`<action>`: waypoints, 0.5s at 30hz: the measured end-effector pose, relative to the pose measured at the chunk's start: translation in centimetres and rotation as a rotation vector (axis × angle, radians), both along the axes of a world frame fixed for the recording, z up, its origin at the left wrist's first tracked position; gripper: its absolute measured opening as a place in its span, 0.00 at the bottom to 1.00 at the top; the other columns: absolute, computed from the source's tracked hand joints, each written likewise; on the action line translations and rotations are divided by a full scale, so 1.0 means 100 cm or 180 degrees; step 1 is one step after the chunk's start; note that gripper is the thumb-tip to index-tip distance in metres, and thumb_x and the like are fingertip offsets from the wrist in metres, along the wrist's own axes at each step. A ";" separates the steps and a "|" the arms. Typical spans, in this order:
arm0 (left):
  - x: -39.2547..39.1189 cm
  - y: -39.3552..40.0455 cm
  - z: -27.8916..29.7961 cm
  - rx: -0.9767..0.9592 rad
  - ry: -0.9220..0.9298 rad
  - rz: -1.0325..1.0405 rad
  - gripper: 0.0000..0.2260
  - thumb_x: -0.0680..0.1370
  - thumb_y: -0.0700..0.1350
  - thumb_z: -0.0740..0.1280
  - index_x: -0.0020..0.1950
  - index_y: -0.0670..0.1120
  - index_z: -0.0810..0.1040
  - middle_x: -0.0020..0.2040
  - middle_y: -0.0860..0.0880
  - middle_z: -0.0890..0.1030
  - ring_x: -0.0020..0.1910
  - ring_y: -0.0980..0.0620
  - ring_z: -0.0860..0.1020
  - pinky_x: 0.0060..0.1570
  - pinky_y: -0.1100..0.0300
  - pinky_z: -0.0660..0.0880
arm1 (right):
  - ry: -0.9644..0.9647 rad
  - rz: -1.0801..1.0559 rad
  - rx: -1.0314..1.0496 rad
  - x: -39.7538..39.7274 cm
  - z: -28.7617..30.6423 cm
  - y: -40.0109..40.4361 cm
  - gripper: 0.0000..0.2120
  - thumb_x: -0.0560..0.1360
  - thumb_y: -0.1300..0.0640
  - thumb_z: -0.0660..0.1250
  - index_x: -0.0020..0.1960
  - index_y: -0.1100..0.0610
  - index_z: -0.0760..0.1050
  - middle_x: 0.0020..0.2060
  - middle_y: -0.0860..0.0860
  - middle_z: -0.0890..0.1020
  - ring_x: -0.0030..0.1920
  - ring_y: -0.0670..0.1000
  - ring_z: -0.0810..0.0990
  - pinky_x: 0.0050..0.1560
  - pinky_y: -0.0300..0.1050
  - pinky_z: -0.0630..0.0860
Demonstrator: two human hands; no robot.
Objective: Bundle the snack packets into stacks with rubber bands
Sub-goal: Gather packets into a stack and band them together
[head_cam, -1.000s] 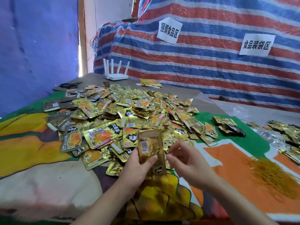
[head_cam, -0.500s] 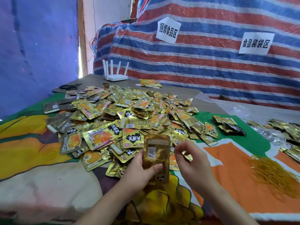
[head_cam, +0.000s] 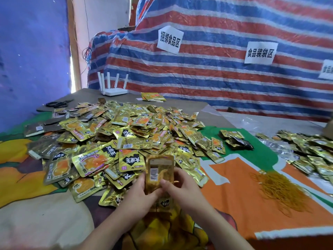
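Both hands, left hand [head_cam: 142, 191] and right hand [head_cam: 182, 185], grip packet stack [head_cam: 159, 171], long axis 12–6; rubber bands [head_cam: 281, 190] at 3 o'clock, nearer right

We are losing the white paper sign [head_cam: 327, 69] past the right edge, its characters reading too blurred.

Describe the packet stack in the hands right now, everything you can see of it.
The held packet stack stands roughly upright just in front of the loose packet pile. Its facing side is gold foil with a brownish window, a pale strip near the top and a white barcode label. A black logo patch shows at its lower end. The left hand grips its left edge, the right hand grips the right edge. No rubber band is visible on it.
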State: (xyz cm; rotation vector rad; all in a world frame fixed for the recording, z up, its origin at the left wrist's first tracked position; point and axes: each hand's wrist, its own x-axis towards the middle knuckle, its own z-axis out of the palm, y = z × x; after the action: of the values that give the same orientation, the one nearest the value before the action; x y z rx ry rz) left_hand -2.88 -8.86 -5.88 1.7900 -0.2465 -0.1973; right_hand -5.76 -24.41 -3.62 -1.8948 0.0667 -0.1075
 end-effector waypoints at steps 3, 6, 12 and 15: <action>0.003 -0.013 0.011 0.0213 -0.0096 -0.0285 0.14 0.76 0.54 0.71 0.57 0.63 0.71 0.47 0.64 0.81 0.46 0.68 0.79 0.40 0.73 0.74 | 0.0088 -0.0198 0.0375 0.003 0.004 -0.014 0.09 0.76 0.57 0.72 0.55 0.51 0.80 0.47 0.48 0.86 0.48 0.47 0.85 0.49 0.45 0.83; 0.013 -0.028 0.028 0.0473 -0.0231 -0.0604 0.11 0.77 0.52 0.70 0.55 0.65 0.71 0.48 0.65 0.80 0.43 0.74 0.77 0.35 0.77 0.72 | 0.0195 -0.0236 0.0919 0.006 0.012 -0.034 0.09 0.75 0.59 0.73 0.55 0.56 0.80 0.47 0.55 0.87 0.49 0.55 0.86 0.51 0.54 0.83; 0.033 -0.061 0.055 0.0511 -0.0474 -0.0804 0.22 0.78 0.63 0.59 0.71 0.59 0.65 0.57 0.58 0.77 0.51 0.61 0.78 0.46 0.66 0.77 | 0.0219 -0.0429 0.1664 0.016 0.020 -0.079 0.14 0.74 0.56 0.73 0.56 0.63 0.80 0.46 0.59 0.86 0.45 0.58 0.86 0.41 0.52 0.83; 0.043 -0.073 0.053 0.0693 -0.0678 -0.0663 0.17 0.83 0.58 0.55 0.69 0.54 0.70 0.57 0.55 0.77 0.55 0.55 0.77 0.52 0.59 0.76 | 0.0338 -0.1024 0.2118 0.028 0.021 -0.106 0.11 0.76 0.58 0.71 0.55 0.64 0.79 0.40 0.56 0.86 0.38 0.54 0.86 0.36 0.47 0.82</action>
State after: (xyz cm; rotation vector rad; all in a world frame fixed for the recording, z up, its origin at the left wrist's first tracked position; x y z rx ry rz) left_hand 1.43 -16.13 -0.55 2.0028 -0.5840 -0.1865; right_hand -2.97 -35.00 -1.49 -1.2115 0.4278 -0.1780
